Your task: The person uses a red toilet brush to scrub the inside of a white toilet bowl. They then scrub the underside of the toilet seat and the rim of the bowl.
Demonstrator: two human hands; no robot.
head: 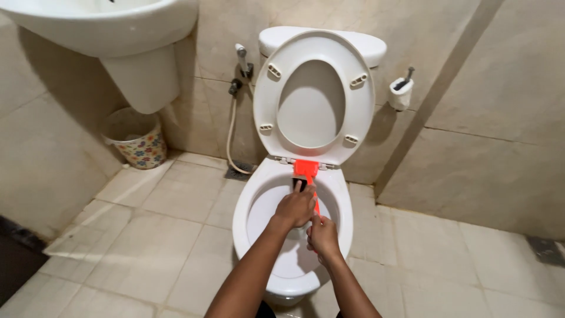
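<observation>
Hands are working over the open toilet bowl (341, 206): the left hand (296, 206) is closing around the upper part of an orange brush handle (306, 171), while the right hand (322, 235) is gripping the same handle lower down, just beside it. The brush's orange head is pressing against the bowl's rear rim, below the raised seat (313, 97). A flowered waste bin (140, 141) is standing under the washbasin (118, 26).

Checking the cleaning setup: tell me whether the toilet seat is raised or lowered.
Raised. The toilet seat stands upright against the tank, its underside bumpers facing out, leaving the bowl rim bare.
</observation>
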